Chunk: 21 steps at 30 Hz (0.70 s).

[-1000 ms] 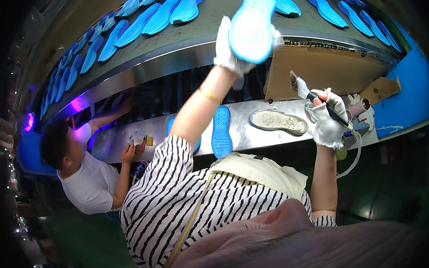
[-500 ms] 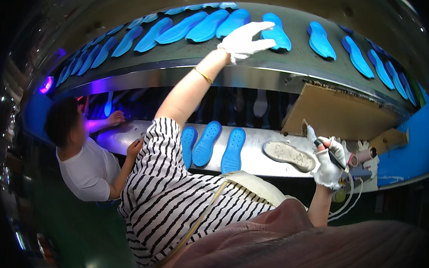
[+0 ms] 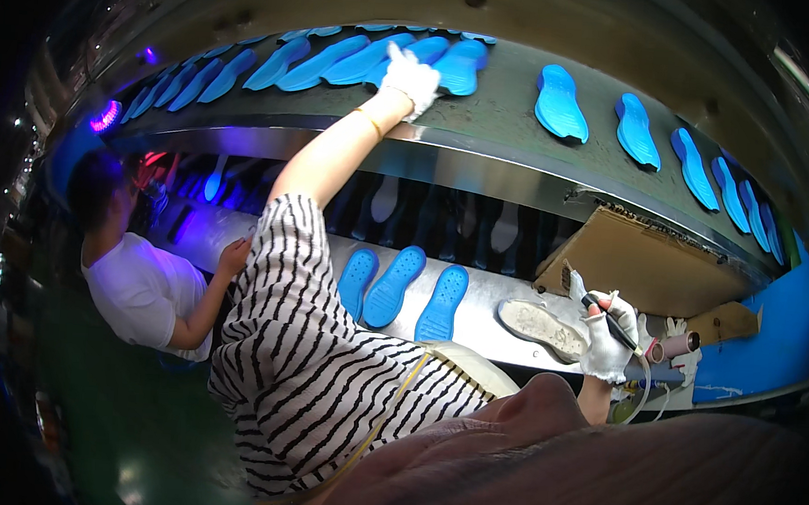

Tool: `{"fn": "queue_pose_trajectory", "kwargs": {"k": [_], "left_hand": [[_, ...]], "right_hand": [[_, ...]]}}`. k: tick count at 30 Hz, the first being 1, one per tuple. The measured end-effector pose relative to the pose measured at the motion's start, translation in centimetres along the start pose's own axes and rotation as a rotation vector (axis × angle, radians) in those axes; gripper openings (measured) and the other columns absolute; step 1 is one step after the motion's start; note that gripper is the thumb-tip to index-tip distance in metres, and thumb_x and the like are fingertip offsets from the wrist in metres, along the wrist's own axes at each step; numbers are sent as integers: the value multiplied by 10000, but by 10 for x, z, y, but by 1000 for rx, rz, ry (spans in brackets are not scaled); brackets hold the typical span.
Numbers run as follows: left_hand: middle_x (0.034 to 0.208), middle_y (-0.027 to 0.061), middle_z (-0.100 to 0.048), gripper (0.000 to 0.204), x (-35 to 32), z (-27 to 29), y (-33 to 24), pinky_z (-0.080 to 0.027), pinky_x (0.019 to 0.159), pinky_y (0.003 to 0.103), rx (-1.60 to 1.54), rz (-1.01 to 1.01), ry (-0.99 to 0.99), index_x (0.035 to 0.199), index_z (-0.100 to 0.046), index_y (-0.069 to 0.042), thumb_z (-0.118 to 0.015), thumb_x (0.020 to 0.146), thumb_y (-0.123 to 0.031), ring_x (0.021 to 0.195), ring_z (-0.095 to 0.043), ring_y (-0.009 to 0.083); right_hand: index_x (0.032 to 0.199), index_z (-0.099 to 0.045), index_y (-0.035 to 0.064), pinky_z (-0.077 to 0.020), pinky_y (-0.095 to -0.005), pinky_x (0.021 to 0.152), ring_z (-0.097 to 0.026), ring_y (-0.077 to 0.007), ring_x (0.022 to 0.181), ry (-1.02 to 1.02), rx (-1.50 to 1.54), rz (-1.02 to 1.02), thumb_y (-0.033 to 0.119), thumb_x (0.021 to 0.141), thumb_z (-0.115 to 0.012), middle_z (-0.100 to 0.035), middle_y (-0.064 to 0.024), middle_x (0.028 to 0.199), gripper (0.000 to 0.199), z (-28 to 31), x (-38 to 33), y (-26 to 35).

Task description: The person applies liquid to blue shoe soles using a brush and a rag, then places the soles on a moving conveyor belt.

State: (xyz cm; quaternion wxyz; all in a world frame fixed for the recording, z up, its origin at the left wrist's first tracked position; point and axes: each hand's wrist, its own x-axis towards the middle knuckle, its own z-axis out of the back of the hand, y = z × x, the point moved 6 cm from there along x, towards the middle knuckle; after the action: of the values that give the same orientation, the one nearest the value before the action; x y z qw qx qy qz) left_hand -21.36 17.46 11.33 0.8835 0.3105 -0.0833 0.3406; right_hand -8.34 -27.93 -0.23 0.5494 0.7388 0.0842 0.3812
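Observation:
My left hand (image 3: 410, 83), in a white glove, reaches up to the dark conveyor belt. It lies over the near ends of the blue soles, with one finger stretched out and the rest partly blurred. Right beside it is one blue sole (image 3: 460, 67). My right hand (image 3: 610, 337), in a white glove with bare fingertips, is closed round a black-handled brush (image 3: 615, 326) with pale bristles and a thin tube. Beneath the bristles a grey-white sole (image 3: 541, 329) lies on the metal shelf, apart from the brush. Three blue soles (image 3: 394, 287) with small holes lie farther left.
More blue soles (image 3: 560, 103) line the belt (image 3: 505, 124) on both sides. A cardboard sheet (image 3: 640, 265) leans behind the brush. Thread-like spools (image 3: 679, 345) stand at the right end of the metal shelf (image 3: 479, 326). A co-worker in white (image 3: 147, 292) is at my left.
My left hand has moved left along the belt, its spread fingers now drawn closer together. The belt's soles have shifted left. My right hand still holds the brush. The view has tilted slightly.

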Motion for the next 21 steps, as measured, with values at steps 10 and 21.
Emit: {"fn": "queue_pose_trajectory", "kwargs": {"k": [10, 21], "left_hand": [[1039, 98, -640, 361, -44, 13, 38, -422, 898, 425, -437, -79, -460, 1031, -661, -96, -640, 818, -386, 994, -568, 258], [893, 177, -628, 701, -112, 111, 2, -514, 622, 267, -2906, -478, -546, 1076, -543, 141, -353, 963, -524, 675, -573, 156]], "right_hand": [[957, -611, 15, -496, -251, 761, -600, -123, 851, -51, -46, -87, -65, 766, -692, -627, -69, 996, 222, 30, -10, -33], [1078, -530, 39, -459, -245, 809, -575, -149, 936, 139, 107, -127, -39, 878, -585, -569, -135, 1169, 221, 39, 0, -42]]}}
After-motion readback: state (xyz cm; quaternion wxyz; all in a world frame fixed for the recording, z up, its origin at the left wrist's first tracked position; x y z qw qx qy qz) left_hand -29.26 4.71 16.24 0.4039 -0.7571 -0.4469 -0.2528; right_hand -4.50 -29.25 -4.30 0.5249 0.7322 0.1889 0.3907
